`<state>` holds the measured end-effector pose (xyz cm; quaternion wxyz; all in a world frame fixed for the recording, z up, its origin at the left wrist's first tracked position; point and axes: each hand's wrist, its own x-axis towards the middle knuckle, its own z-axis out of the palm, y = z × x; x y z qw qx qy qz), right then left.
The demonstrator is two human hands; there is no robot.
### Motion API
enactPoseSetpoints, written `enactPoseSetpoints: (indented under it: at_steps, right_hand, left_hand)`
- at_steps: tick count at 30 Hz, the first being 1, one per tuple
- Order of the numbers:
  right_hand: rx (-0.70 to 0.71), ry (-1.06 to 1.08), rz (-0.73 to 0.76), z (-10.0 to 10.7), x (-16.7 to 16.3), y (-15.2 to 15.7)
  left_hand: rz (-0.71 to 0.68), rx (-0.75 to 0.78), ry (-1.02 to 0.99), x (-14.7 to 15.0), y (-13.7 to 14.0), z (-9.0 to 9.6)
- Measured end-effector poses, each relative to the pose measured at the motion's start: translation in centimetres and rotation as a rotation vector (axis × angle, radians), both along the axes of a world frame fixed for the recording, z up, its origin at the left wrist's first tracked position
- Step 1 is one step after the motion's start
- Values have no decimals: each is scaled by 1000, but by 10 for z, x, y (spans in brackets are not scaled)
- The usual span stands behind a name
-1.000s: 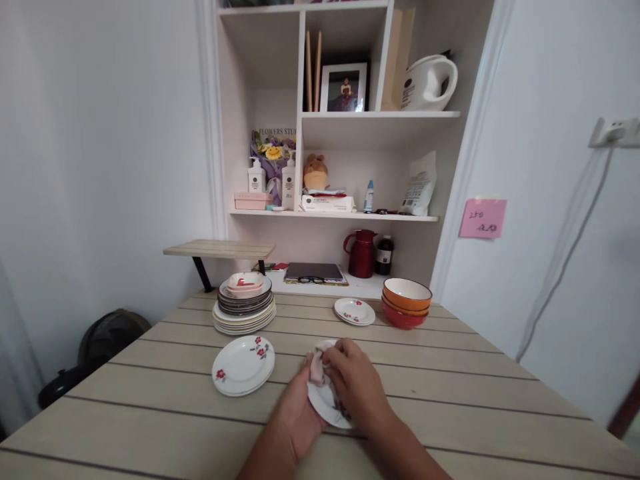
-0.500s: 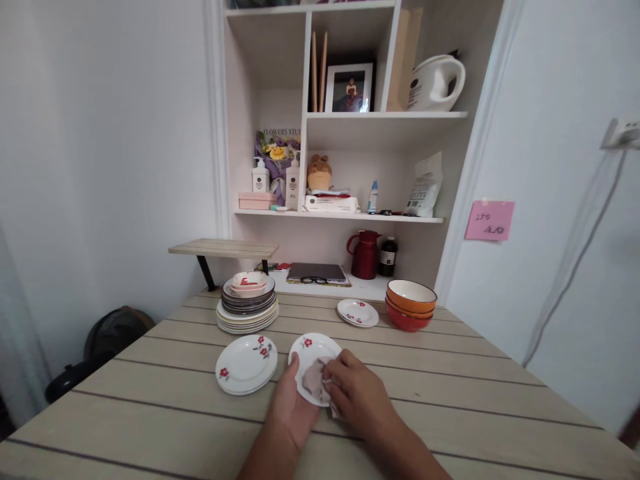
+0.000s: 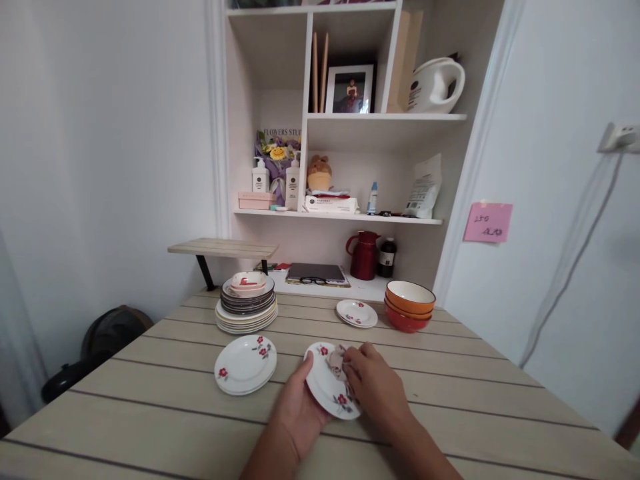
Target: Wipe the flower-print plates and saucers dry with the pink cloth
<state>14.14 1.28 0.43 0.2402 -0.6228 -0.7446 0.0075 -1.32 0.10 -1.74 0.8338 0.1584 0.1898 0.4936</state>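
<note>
My left hand grips a small white plate with red flowers by its left edge, thumb on top and fingers underneath. The plate is held tilted over the table. In my right hand is a bunched greyish-pink cloth, pressed on the upper right part of the plate's face. Part of the cloth is hidden behind the fingers. Left of my hands lie stacked larger white plates with the same red flowers. Beyond the held plate rest small flowered plates, stacked.
A tall stack of plates topped with small dishes stands at the back left, beside a raised wooden shelf. Nested orange and red bowls sit at the back right. Behind are a closed laptop, glasses, a red jug and a dark bottle.
The held plate has shifted slightly right and turned, bringing a second flower into view at its lower edge. My right hand and the cloth have moved to the upper right of the plate.
</note>
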Motion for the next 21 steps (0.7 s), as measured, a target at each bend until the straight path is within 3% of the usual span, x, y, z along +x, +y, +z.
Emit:
enactPoseSetpoints:
  at_steps: [4,9,13,17,21]
  right_hand:
    - [-44,-24,36,-2,-3,-3]
    - [-39,-2,209,-2,-7,-7]
    - [-41,86,297,-1,-10,-9]
    - [-25,156,301,0,-13,-9]
    - [23,125,193,0,-13,-5]
  left_hand:
    - [41,-11,-47,-5,2,0]
    - [119,-22,-24,-5,1,4]
    - [80,-3,-25,-3,0,4]
    - [19,21,37,3,-3,0]
    - [-9,23,142,8,-6,-2]
